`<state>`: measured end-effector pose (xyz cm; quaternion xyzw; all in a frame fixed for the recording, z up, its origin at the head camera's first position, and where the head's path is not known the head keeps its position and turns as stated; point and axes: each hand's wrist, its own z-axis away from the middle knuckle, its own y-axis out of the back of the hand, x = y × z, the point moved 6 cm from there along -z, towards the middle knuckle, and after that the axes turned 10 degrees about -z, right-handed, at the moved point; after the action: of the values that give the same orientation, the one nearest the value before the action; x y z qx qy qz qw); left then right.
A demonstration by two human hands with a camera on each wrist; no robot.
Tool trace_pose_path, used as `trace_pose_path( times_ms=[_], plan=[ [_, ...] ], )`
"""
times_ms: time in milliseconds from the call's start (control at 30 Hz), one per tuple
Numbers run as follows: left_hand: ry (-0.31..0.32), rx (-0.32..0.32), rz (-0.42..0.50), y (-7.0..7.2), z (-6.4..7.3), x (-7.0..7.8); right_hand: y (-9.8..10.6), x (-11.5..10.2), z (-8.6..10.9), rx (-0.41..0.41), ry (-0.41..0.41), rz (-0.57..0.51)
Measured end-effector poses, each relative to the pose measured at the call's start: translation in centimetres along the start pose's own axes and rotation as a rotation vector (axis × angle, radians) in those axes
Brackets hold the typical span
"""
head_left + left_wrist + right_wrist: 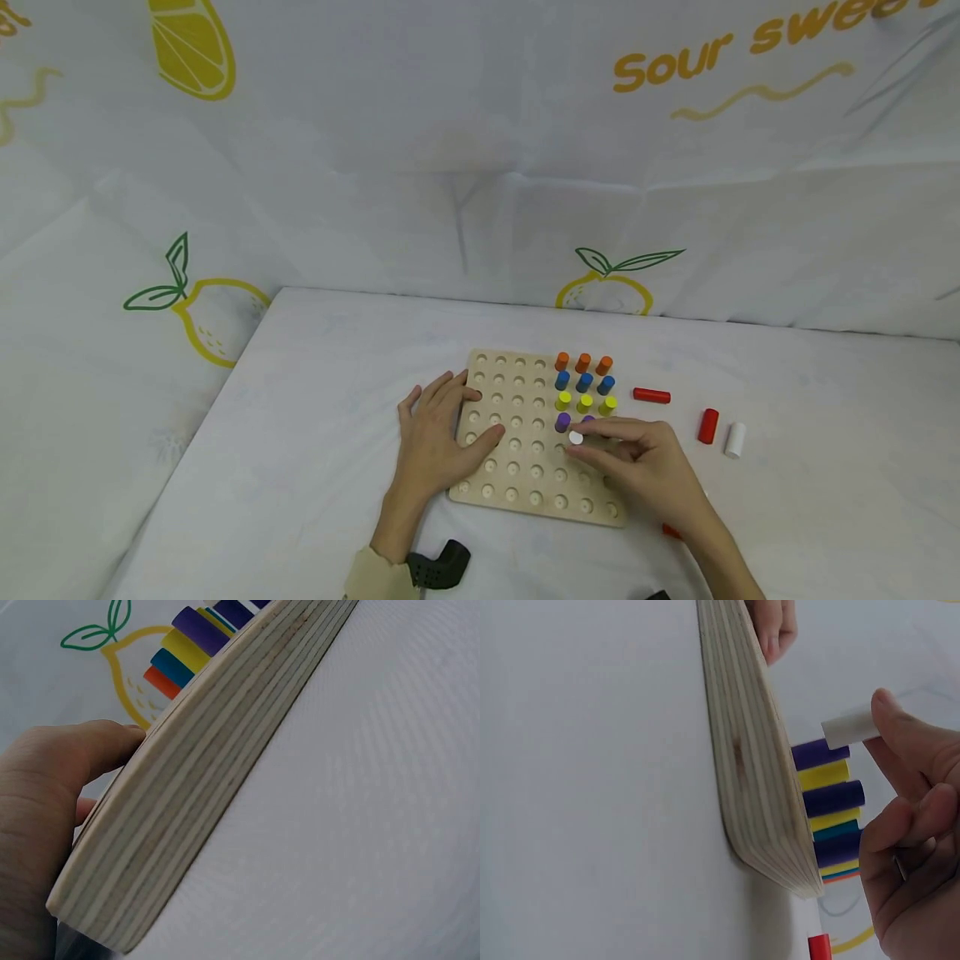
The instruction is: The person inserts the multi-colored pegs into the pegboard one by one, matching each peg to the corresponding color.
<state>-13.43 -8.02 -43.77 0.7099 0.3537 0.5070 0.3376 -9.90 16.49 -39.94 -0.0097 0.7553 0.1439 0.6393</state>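
Note:
A pale wooden pegboard (pixel 517 467) with rows of round holes lies on the white cloth. My left hand (pixel 438 442) rests on its left side with fingers spread, the thumb over the holes. Between right thumb and fingertips my right hand (pixel 645 462) pinches a white peg (pixel 851 727), above the board and beside the purple pegs (pixel 832 798). Upright in the board's right-hand columns stand orange pegs (pixel 583 362), blue pegs (pixel 584 382), yellow pegs (pixel 584 403) and the purple ones. In the head view the right hand covers part of the purple row.
Right of the board lie a red peg (pixel 651 396), another red peg (pixel 708 426) and a loose white peg (pixel 736 440). One more red piece (pixel 671 532) shows partly behind the right wrist. A black strap mount (pixel 441 567) sits at the left wrist. Lemon-printed cloth (pixel 420 125) hangs behind.

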Motion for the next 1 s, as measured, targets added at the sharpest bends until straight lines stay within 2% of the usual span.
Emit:
trace_pose_path(
  times_ms=[233,467,767,1000],
  plan=[
    [-0.001,0.005,0.002,0.0,0.0,0.0,-1.1,0.0,-0.1,0.009,-0.03,-0.012],
    [0.002,-0.004,0.006,0.0,0.0,-0.1,-1.4,0.2,-0.1,0.01,-0.026,0.003],
    [0.004,-0.007,0.008,0.0,0.0,-0.1,-1.4,0.4,0.0,-0.003,-0.102,0.052],
    [0.004,-0.003,0.003,0.0,0.0,-0.1,-1.5,0.5,0.0,-0.029,-0.077,0.068]
  ],
)
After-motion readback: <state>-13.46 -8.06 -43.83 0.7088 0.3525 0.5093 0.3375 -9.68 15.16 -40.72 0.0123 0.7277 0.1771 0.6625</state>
